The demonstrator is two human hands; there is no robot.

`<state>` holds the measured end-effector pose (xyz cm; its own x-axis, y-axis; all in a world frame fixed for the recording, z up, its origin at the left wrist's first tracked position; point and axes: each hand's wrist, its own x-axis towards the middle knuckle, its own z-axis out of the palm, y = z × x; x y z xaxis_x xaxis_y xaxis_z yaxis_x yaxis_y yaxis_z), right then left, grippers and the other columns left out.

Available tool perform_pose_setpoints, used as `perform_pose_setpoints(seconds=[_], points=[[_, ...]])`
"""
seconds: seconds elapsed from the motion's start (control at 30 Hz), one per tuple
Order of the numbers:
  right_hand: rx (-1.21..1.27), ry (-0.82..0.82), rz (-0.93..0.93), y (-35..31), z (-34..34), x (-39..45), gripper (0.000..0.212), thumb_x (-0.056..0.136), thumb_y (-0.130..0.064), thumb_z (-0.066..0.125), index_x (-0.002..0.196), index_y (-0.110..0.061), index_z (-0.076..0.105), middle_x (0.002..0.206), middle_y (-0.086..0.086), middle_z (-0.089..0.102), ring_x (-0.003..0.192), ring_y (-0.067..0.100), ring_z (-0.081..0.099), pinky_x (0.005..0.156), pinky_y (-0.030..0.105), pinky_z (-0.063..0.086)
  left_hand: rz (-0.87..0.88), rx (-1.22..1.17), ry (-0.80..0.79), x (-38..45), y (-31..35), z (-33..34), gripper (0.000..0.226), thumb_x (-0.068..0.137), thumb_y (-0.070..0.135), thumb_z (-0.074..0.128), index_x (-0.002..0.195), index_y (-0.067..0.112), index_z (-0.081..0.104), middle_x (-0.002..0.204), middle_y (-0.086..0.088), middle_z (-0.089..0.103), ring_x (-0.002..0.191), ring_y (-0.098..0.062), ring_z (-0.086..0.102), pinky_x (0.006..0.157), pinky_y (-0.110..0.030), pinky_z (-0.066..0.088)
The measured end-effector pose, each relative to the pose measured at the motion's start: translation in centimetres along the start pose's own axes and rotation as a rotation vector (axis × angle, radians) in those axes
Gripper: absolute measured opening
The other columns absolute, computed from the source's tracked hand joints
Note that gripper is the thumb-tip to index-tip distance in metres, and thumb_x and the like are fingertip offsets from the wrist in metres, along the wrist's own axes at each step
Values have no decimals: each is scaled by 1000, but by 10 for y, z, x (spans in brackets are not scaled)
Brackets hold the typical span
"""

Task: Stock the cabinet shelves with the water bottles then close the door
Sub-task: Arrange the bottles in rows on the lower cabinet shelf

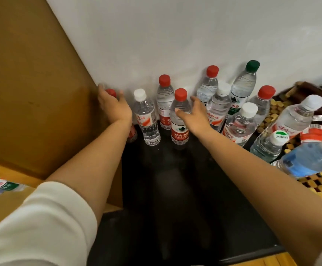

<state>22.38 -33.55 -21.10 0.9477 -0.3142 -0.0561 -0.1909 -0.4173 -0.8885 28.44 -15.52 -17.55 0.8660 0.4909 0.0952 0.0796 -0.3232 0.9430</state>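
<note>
My left hand (114,106) gripped the upright corner bottle (110,93); my right hand (196,116), fingers spread, reached the nearer red-capped bottle (180,120), also upright

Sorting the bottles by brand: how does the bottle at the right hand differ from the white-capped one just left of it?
The bottle at the right hand has a red cap and an all-red label; the white-capped bottle has a white label with a red swoosh. The first stands nearer the camera. Both are clear, upright and stand on the dark countertop.

Upright water bottles (180,120) (mostly red-capped) along the wall
</note>
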Motion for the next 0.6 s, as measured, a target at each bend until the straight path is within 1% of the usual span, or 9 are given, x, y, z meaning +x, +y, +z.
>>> perform_pose_setpoints(seconds=[0.07,0.13,0.2,0.23,0.3,0.37,0.43,0.53,0.6], points=[[-8,-31,-2,-3,-1,8,71,86,-42,59,142,-14,26,148,13,28,136,29,30,109,40,26,-34,-30,-40,8,-1,1,72,90,18,57,147,16,13,153,-5,23,141,-24,24,115,-39,23],[-2,-76,-20,-4,-1,13,69,84,-42,62,139,-14,31,143,13,36,132,28,37,109,41,30,-116,-56,-55,14,-6,1,73,88,21,61,145,17,16,148,-8,33,135,-26,35,112,-39,30],[50,-124,-37,-4,2,15,63,82,-35,67,132,-11,38,131,8,49,123,26,47,104,38,37,-153,-24,-67,17,-14,0,55,91,25,55,139,13,30,136,-10,47,124,-27,46,105,-36,37],[86,-144,-41,-3,3,14,58,83,-32,67,129,-10,40,123,5,53,119,24,51,99,35,39,-136,6,-74,16,-19,-1,46,93,25,51,134,11,36,131,-11,50,121,-27,48,103,-35,38],[85,-167,-58,-2,4,12,52,85,-32,63,127,-12,39,115,0,55,112,22,53,95,35,41,-69,50,-78,14,-27,-4,39,96,25,45,130,8,38,126,-13,51,117,-27,49,99,-33,37],[-28,-140,-85,1,4,11,52,86,-40,59,125,-14,37,118,2,55,107,22,54,92,39,43,-27,83,-93,12,-31,-6,39,96,26,44,131,10,36,125,-13,51,115,-27,49,98,-34,37],[-135,-104,-111,2,3,9,52,86,-44,57,124,-14,36,121,6,55,104,24,55,88,39,44,-39,108,-108,8,-32,-7,40,96,29,44,131,13,35,126,-14,49,115,-28,49,100,-39,38],[-185,-128,-122,3,0,3,52,87,-44,55,124,-13,35,122,9,55,106,29,56,91,46,46,-56,135,-92,-6,-31,-9,40,95,32,44,131,15,35,127,-15,45,114,-30,49,100,-41,38],[-185,-129,-128,4,0,-6,51,87,-44,55,123,-13,35,121,9,55,106,29,56,91,45,45,-52,139,-90,-18,-31,-15,39,95,33,44,130,15,36,127,-15,43,113,-30,48,97,-39,37]])
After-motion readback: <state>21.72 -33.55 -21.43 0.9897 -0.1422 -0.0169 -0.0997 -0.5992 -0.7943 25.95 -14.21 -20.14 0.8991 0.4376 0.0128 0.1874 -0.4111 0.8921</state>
